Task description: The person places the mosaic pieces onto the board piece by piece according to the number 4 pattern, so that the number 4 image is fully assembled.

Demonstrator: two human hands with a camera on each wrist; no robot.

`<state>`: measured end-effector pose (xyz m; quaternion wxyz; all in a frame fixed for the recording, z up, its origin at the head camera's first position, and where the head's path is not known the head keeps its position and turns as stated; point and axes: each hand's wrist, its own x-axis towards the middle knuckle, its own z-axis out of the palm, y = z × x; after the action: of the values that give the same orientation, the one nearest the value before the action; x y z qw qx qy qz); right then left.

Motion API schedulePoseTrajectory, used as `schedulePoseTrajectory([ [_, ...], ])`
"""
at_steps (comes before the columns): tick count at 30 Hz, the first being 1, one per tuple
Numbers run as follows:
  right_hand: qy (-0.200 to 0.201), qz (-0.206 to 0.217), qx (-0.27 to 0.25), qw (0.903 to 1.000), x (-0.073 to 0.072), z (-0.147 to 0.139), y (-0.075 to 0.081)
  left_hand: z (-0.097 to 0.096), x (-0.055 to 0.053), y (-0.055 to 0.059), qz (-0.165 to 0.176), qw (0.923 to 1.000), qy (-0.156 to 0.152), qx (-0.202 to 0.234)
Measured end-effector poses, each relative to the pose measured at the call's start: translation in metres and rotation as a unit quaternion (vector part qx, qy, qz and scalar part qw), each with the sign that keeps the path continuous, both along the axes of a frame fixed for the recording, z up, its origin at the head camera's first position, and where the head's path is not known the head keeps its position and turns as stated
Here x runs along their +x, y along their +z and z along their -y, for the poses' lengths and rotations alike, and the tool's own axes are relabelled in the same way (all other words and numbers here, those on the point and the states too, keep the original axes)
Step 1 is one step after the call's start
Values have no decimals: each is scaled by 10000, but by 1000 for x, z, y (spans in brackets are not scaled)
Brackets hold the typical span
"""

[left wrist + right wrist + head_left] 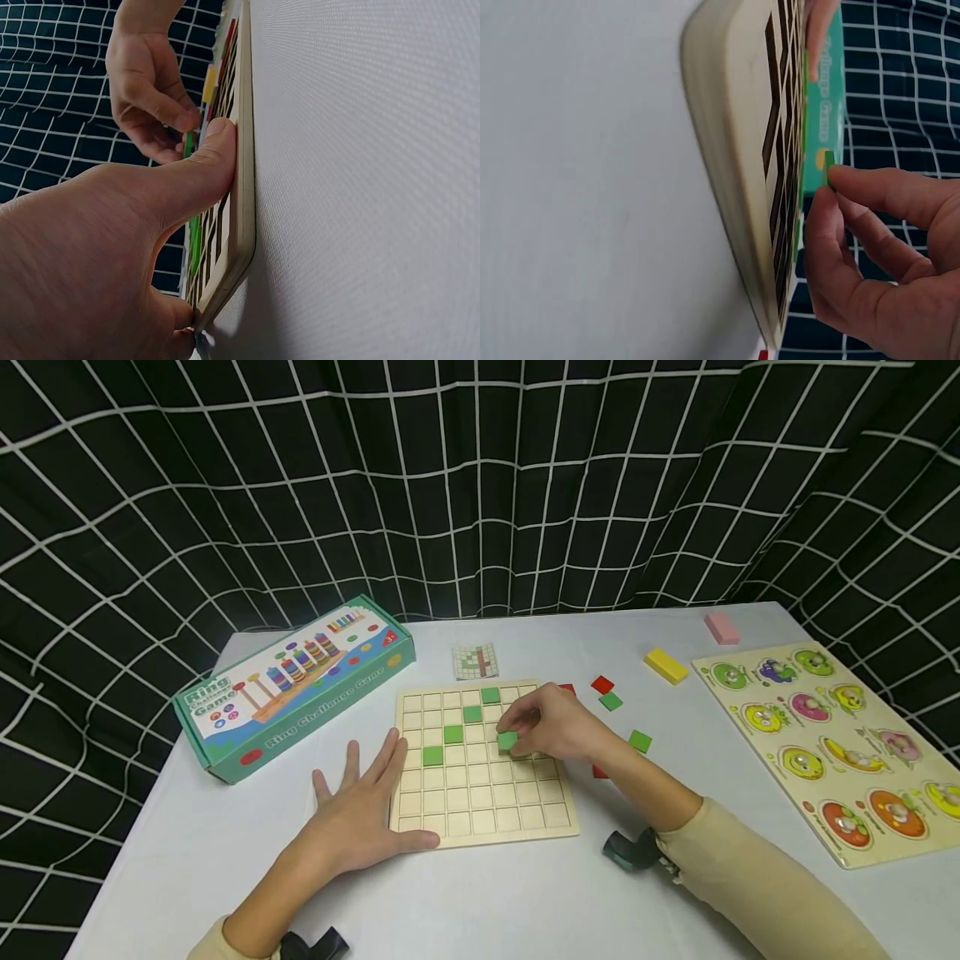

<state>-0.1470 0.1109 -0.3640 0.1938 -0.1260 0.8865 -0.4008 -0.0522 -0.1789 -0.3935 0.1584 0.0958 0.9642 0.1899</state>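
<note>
A wooden grid board [487,822] lies on the white table with several green square tiles [432,756] set in a diagonal line of its cells. Between thumb and fingers my right hand [558,722] pinches one green tile [829,166], which in the right wrist view stands apart from the board's surface. My left hand [360,810] is spread at the board's left side, its thumb [217,150] resting over the front left corner and its fingers along the left edge. Part of the board's right side is hidden under my right hand.
Behind the board lies a small pattern card [475,662]. Loose red tiles [602,685] and green tiles [640,741] are scattered to the right. A Ring Challenge Game box [300,693] stands left, a fruit puzzle board [813,852] right, with yellow [666,666] and pink blocks [722,629] beyond.
</note>
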Motion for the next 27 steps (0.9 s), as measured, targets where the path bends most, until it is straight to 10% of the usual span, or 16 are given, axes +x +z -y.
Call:
schedulePoseTrajectory([
  [27,425,93,-46,9990,11,42,1,-1,1,1,-17,10000,-3,-85],
])
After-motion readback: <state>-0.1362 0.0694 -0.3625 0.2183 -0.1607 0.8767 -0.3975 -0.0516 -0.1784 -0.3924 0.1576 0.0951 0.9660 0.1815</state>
